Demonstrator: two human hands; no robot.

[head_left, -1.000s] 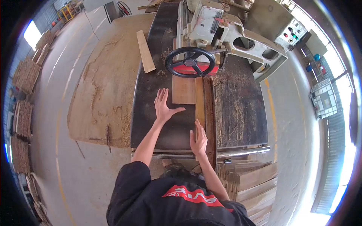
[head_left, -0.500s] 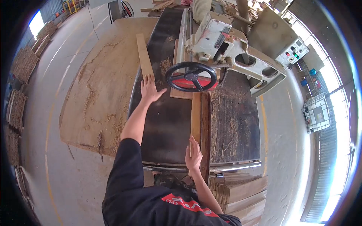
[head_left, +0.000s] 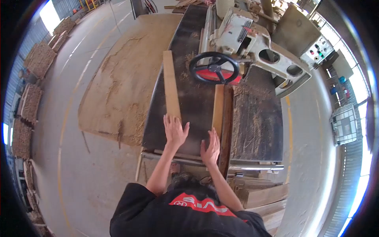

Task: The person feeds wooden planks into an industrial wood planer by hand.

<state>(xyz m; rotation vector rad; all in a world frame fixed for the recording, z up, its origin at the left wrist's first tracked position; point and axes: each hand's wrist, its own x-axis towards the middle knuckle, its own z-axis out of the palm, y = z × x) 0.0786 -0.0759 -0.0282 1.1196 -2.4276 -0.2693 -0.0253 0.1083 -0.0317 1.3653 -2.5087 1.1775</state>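
My left hand lies palm down on the near end of a pale wooden strip, fingers stretched and thumb apart. The strip rests at a slight slant on the machine's dark table, near its left edge. My right hand is at the near end of a second wooden strip, its fingers extended against that end and the thumb apart. This strip lies along a rusty brown guide rail. Its far end reaches to just below the black handwheel.
A white machine head stands over the table's far part. Shavings cover the table right of the rail. A broad dusty board lies at the left. Stacked planks sit below the table's front right, and a control panel stands far right.
My left hand has come back toward my body along with the left strip. My right hand stays by the strip at the rail. The whole view has shifted slightly.
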